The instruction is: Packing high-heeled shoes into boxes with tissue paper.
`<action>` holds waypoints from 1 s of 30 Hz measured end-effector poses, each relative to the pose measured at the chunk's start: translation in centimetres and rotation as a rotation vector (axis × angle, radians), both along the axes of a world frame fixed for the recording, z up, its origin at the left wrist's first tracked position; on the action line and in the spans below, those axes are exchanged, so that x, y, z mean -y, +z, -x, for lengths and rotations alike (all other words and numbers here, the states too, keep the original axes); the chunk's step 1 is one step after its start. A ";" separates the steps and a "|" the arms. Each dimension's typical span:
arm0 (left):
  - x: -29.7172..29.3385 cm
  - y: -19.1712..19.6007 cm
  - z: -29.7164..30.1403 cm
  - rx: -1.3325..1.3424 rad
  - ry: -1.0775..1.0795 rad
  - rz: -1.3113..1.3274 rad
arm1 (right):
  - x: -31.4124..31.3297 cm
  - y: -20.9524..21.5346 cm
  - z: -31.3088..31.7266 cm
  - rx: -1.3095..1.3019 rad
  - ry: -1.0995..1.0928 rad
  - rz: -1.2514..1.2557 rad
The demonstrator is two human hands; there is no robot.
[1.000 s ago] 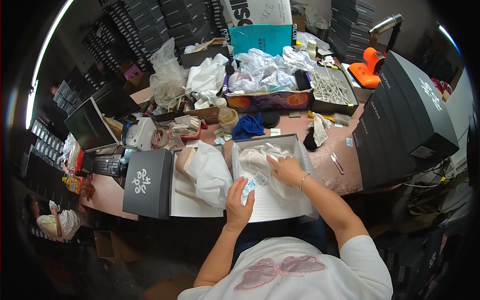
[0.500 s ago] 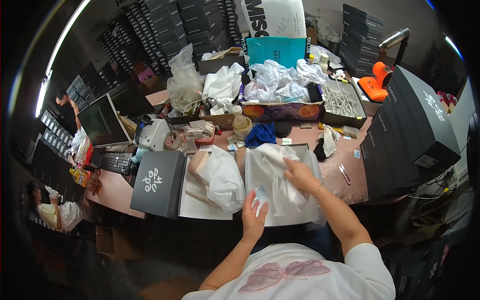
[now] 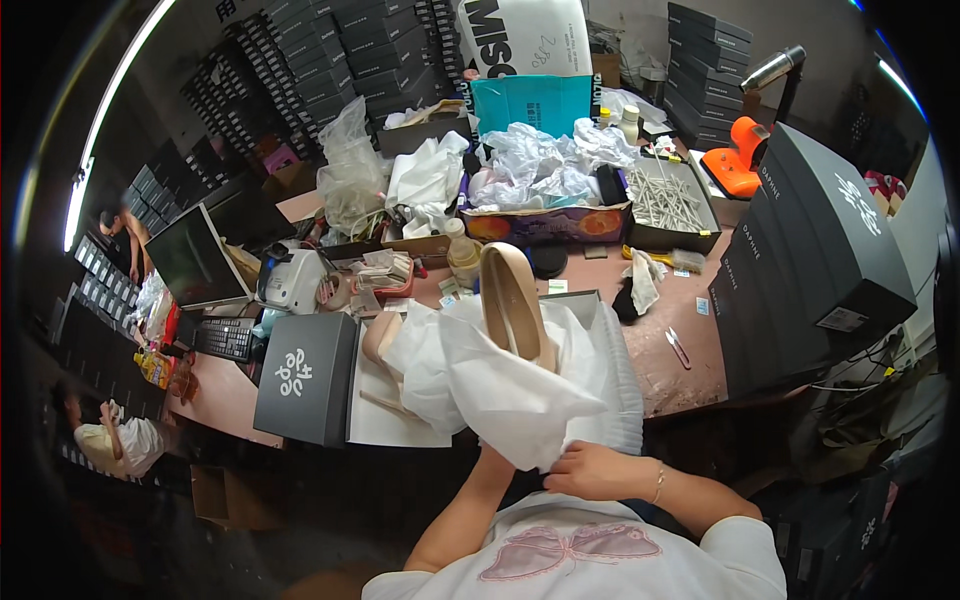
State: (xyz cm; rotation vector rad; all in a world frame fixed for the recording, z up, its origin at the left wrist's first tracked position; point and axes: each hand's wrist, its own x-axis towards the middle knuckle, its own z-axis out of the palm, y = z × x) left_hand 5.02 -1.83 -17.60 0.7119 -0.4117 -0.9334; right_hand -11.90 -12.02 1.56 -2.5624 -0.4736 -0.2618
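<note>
A beige pump [image 3: 515,305] is held up, its opening facing me and its lower part inside white tissue paper [image 3: 520,400]. My left hand [image 3: 495,462] is beneath the paper and bears the shoe; its fingers are hidden. With closed fingers, my right hand [image 3: 592,472] pinches the paper's near edge. Behind the raised shoe lies an open shoe box [image 3: 625,385], largely covered by the paper. To its left, an open white box half [image 3: 400,432] holds another beige pump [image 3: 375,338], partly under crumpled tissue.
A dark grey shoe box lid [image 3: 310,375] stands at the left. Stacked grey boxes [image 3: 800,260] rise at the right, beside small scissors [image 3: 679,348]. Further back are a label printer [image 3: 292,280], a carton of crumpled paper [image 3: 550,220] and a tray of white sticks [image 3: 665,205].
The beige pump has come up out of the right box area, with tissue paper around it. Both hands have moved nearer my body; the right now grips the paper's edge.
</note>
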 end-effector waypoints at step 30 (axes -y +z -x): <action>3.1 14.9 2.9 0.089 -0.012 -0.151 | 1.6 -2.1 0.5 0.539 -0.652 -2.039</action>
